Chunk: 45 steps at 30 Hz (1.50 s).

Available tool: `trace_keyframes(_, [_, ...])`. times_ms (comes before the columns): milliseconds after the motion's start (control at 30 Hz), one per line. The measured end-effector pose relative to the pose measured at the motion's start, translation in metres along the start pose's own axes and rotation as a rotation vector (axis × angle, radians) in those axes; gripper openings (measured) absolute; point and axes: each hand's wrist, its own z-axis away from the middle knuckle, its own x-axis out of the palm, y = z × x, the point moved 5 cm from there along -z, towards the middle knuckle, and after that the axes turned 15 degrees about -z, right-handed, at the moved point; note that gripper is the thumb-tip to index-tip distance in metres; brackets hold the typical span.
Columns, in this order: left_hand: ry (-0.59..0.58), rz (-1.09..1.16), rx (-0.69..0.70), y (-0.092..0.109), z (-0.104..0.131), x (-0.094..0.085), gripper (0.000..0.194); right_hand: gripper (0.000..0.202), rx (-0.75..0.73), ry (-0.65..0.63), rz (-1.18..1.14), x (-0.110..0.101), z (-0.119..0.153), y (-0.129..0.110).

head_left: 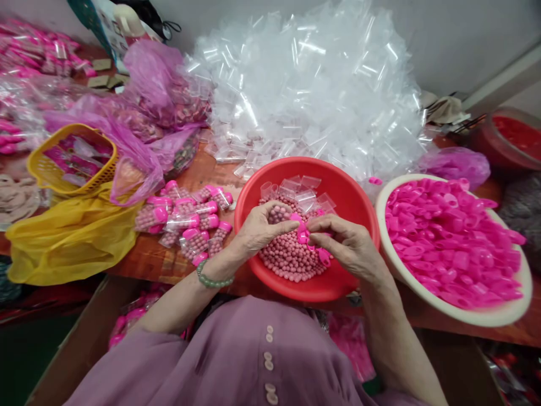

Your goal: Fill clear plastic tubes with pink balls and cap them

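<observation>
Over the red basin (306,287) both hands meet. My left hand (268,225) is closed around a clear tube of pink beads (279,213), its fingers wrapped round it. My right hand (340,239) pinches a bright pink plastic cap (301,231) at the tube's right end. Whether cap and tube are joined cannot be made out. Loose pink beads (291,265) fill the basin's bottom, with several clear empty tubes (305,197) on them at the back. Another pink piece (324,256) shows below my right fingers.
A cream basin (454,318) of pink caps stands at the right. Capped bead tubes (194,223) lie left of the red basin. Clear tubes (313,84) are heaped behind. A yellow basket (42,160), yellow bag (71,242) and purple bags (154,67) occupy the left.
</observation>
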Motion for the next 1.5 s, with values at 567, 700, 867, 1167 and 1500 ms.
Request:
trace_keyframes(567, [-0.08,0.171,-0.016,-0.005,0.002,0.005,0.029,0.024,-0.017,0.319,-0.178,0.032,0.007,0.024])
trace_keyframes(700, [-0.089,0.233,-0.031,-0.007,0.002,0.005,0.026,0.021,-0.099,0.32,-0.045,0.036,0.006,0.017])
trace_keyframes(867, [-0.267,0.47,-0.054,-0.006,0.004,0.009,0.03,0.021,0.001,0.316,-0.118,0.014,-0.014,0.015])
trace_keyframes(1167, [-0.553,0.559,-0.047,0.0,0.013,0.009,0.038,0.029,-0.029,0.261,-0.091,0.009,-0.033,0.013])
trace_keyframes(1500, [-0.503,0.333,-0.041,0.002,0.015,0.019,0.03,0.029,-0.127,0.24,-0.024,0.014,-0.03,0.005])
